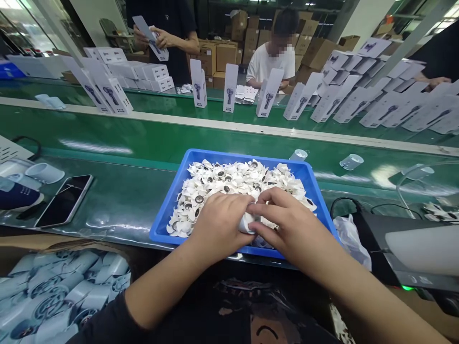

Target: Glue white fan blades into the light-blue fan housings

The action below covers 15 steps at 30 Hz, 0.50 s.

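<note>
My left hand (220, 220) and my right hand (287, 222) meet over the near edge of a blue tray (168, 203). Both are closed around a small white cylindrical part (247, 223) held between them. The tray is heaped with several small white flat pieces (229, 179) with dark round centres. My fingertips touch each other above the white part.
A phone (64, 199) lies on the green belt at left beside white cylinders (45, 173). A box of pale cylinders (60, 291) sits lower left. White product boxes (198, 83) stand along the far belt. Two people work opposite. A dark machine (412, 248) stands at right.
</note>
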Motion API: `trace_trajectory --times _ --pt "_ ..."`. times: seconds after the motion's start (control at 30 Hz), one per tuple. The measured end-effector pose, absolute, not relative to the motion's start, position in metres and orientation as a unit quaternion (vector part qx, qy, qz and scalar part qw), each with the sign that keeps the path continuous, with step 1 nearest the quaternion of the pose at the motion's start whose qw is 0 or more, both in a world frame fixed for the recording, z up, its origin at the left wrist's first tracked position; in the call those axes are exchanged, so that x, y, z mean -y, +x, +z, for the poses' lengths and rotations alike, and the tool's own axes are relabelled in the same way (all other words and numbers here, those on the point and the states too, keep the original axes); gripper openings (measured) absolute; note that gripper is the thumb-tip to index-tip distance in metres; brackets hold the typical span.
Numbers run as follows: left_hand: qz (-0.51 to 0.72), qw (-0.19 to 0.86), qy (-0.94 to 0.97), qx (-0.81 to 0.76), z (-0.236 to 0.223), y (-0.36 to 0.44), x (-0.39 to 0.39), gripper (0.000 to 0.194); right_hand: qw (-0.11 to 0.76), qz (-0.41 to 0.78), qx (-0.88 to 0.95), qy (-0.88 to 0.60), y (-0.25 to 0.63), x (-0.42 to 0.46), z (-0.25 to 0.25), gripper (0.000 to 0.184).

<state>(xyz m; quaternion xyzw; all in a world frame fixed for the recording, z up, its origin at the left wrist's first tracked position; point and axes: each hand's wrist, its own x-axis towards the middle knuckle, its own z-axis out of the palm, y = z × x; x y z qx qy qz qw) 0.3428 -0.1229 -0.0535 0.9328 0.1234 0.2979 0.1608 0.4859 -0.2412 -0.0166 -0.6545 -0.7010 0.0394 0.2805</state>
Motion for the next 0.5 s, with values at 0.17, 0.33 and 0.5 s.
trace_trajectory --times 0.17,0.33,0.5 --pt "0.365 0.136 0.915 -0.107 -0.06 0.342 0.131 0.025 0.312 0.019 0.698 -0.645 0.482 0.227 -0.022 0.011" --pt "0.371 0.145 0.907 -0.134 -0.06 0.342 0.136 0.022 0.333 0.036 0.675 -0.657 0.482 0.231 -0.026 0.009" --pt "0.38 0.122 0.909 -0.117 -0.051 0.341 0.127 0.035 0.337 0.102 0.714 -0.606 0.497 0.269 -0.019 0.022"
